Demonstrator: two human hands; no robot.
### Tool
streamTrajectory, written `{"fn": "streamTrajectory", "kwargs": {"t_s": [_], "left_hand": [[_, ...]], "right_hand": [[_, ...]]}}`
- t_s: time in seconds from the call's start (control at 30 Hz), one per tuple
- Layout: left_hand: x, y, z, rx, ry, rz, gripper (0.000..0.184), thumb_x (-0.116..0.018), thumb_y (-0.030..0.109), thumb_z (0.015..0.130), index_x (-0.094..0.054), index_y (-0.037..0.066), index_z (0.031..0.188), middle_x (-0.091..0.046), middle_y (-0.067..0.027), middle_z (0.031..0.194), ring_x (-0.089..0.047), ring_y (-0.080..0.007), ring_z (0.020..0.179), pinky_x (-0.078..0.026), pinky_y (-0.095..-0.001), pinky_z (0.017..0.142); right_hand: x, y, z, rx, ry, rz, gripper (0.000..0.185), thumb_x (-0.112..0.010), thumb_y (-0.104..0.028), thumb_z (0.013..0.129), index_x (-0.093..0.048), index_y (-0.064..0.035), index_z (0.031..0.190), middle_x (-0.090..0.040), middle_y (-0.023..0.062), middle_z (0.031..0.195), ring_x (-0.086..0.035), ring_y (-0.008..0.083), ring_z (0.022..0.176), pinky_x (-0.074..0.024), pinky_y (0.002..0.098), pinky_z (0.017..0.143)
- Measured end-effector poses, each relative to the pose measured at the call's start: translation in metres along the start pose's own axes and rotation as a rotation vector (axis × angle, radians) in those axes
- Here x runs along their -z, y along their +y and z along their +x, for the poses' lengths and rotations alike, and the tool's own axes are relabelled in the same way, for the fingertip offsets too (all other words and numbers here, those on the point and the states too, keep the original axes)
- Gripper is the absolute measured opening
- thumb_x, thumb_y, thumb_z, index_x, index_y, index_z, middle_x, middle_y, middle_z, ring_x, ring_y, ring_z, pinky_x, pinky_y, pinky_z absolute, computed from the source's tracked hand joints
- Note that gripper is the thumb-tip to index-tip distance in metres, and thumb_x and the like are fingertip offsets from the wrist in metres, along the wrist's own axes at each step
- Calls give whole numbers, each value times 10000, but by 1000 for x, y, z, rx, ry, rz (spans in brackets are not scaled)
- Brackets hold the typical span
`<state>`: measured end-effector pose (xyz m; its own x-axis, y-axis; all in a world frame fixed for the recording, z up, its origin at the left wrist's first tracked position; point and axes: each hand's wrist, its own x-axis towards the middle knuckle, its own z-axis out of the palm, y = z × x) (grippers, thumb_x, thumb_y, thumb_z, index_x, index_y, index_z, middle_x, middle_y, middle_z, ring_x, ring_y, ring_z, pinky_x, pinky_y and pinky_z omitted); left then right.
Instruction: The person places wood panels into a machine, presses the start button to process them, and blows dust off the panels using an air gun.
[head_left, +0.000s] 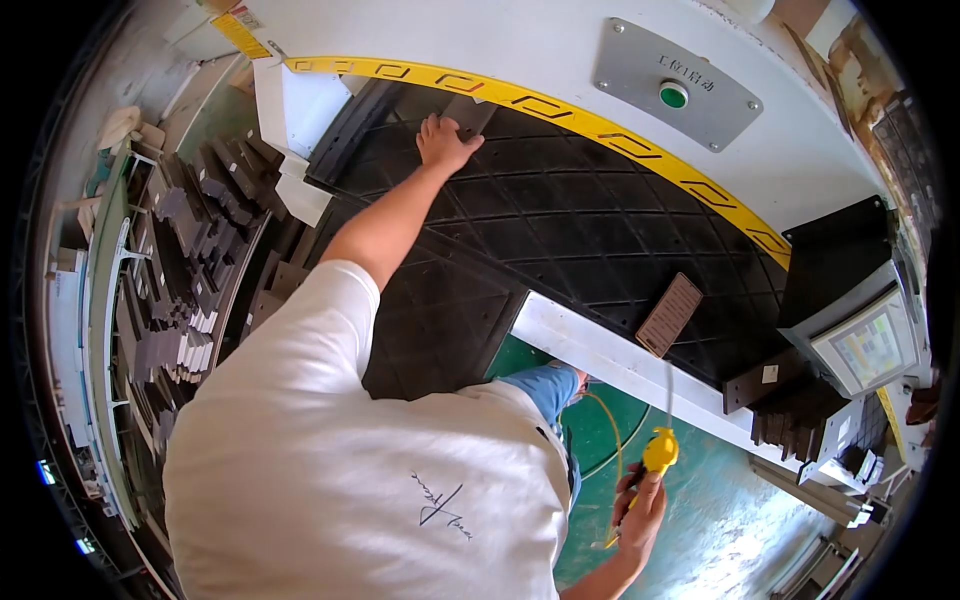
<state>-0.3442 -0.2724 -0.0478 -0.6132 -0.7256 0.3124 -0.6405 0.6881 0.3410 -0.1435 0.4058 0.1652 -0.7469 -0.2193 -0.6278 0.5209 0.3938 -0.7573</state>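
My left hand (447,145) reaches out over the black grid-lined surface (560,215). Its fingers are slightly bent and the thumb is spread to the side, against the near end of a dark grey-brown panel (470,113). Part of that panel is hidden by the hand. Low on the right, my right hand (641,508) is closed around a yellow air gun (660,451), whose thin metal nozzle points up. A brown rectangular plate (670,314) with markings lies on the black surface, beyond the nozzle.
Above the surface runs a white machine frame with a yellow strip (540,108) and a green button (673,95). A screen (868,342) and stacked dark parts (790,410) stand at the right. Racks of dark pieces (200,240) are at the left. A yellow hose (612,415) hangs over green floor.
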Motion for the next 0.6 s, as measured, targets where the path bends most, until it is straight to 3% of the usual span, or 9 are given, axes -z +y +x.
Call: {"fn": "streamTrajectory", "kwargs": {"t_s": [0.13,0.27,0.37,0.4,0.47,0.5,0.53,0.57,0.6], "left_hand": [[12,-8,39,23,-384,-15,686,-875,569,819,-677,69,1245,-620,-170,1406,-574,-360,1376,-467,-518,1139],[21,3,36,-12,-408,-17,699,-873,535,818,-669,83,1311,-630,-157,1410,-590,-352,1374,-508,-484,1106],[38,3,16,-93,-430,10,736,-872,454,817,-627,107,1418,-615,-143,1463,-583,-341,1398,-495,-479,1131],[44,3,16,-143,-434,24,759,-872,423,815,-609,116,1457,-609,-137,1482,-581,-336,1406,-486,-480,1145],[56,-9,19,-230,-613,83,919,-870,307,810,-462,205,1626,-422,-135,1685,-406,-346,1556,-393,-608,1212],[63,-12,19,-271,-675,148,955,-874,291,809,-429,233,1652,-358,-131,1729,-339,-348,1596,-365,-648,1220],[65,-16,20,-311,-736,213,994,-877,274,808,-397,261,1678,-293,-127,1772,-272,-350,1636,-337,-687,1228],[61,-18,16,-282,-781,233,1056,-882,231,811,-333,321,1708,-119,-101,1830,-92,-361,1682,-290,-744,1231],[65,-14,2,-291,-762,241,1080,-903,314,794,-331,320,1710,-104,-105,1831,-64,-380,1683,-251,-755,1245]], "right_hand": [[3,0,-12,-111,-397,-144,716,-432,-651,1121,-619,19,1292,-692,93,914,-481,92,446,-324,260,401],[-29,-15,3,-61,-81,207,723,-416,-632,1134,-596,47,1306,-679,129,895,-497,114,430,-318,254,377],[-35,-7,13,-53,-314,359,701,-483,-584,1129,-547,60,1399,-723,191,975,-491,130,404,-326,257,366],[-45,-12,12,-54,-284,431,633,-613,-438,1085,-504,54,1469,-729,232,1060,-505,146,413,-348,260,371],[-64,-15,25,7,-325,672,644,-660,-270,985,-473,35,1520,-717,248,1164,-564,177,475,-372,282,372],[-70,-4,33,-67,-374,917,698,-642,-185,904,-469,-5,1556,-684,244,1314,-668,225,657,-434,278,408],[-82,4,41,-112,-402,1094,738,-669,-234,900,-467,-72,1591,-646,219,1414,-706,280,915,-582,353,622],[-89,9,45,-120,-392,1112,813,-709,-290,854,-458,-88,1601,-630,214,1428,-681,292,999,-581,419,759],[-99,3,49,-126,-383,1130,890,-748,-346,808,-448,-105,1610,-615,210,1441,-655,304,1083,-579,485,896]]}}
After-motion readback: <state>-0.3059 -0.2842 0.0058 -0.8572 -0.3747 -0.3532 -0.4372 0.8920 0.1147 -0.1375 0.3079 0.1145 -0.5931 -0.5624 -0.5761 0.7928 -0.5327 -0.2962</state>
